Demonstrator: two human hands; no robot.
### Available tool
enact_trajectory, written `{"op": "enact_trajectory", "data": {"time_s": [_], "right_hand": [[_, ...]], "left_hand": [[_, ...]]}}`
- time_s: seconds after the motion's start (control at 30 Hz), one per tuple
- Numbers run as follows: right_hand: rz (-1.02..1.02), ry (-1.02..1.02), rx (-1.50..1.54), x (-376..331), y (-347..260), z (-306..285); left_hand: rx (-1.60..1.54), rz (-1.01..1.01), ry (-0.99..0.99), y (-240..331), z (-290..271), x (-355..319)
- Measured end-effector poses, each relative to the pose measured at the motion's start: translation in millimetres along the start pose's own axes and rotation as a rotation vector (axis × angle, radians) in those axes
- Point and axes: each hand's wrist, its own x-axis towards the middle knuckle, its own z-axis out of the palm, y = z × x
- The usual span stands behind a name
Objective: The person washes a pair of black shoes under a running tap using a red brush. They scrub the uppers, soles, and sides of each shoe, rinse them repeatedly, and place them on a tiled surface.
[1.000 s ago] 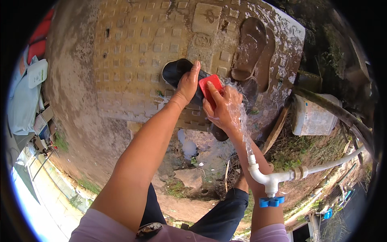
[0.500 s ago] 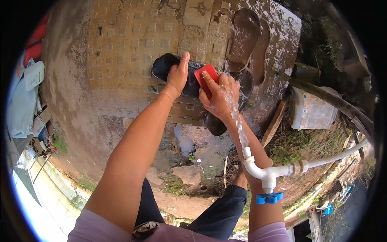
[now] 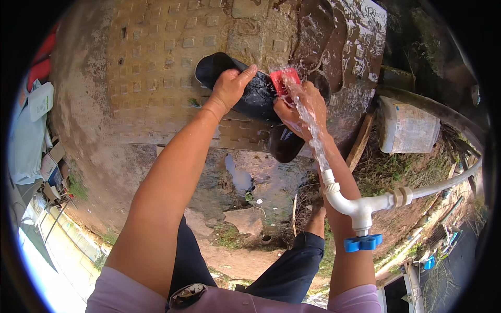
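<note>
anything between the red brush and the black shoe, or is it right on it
Nothing visible stands between them. The right hand presses the red brush against the black shoe, which the left hand holds; only tap water runs over them.

A: what's the support surface?
B: round concrete slab (image 3: 156,68), grid of small square studs on top, stained + wet on the right side.
A: what's on it directly?
B: black sandal (image 3: 250,91) lying near the centre-right, toe end toward the top left. A 2nd dark sandal (image 3: 284,143) hangs over the slab's near edge. Brown pair of sandals (image 3: 329,41) at the top right, side by side, soaked.
A: below the slab?
B: bare ground (image 3: 245,219), muddy, w/ a puddle (image 3: 237,175) just under the edge, some flat stones, bits of grass. White plastic tub (image 3: 409,128) sits on the dirt to the right.
</note>
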Motion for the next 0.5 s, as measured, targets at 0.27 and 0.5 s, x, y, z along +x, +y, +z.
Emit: {"op": "enact_trajectory", "data": {"time_s": [0.27,0.5], "right_hand": [[-0.037,0.156,0.041,-15.7,18.8,21.9],[0.201,0.299,0.317,-34.5,41.0,16.7]], "left_hand": [[-0.059,-0.267,-0.087,16.1,-3.8,1.2],[-0.369,-0.195,-0.557,42.6,29.4,25.7]]}}
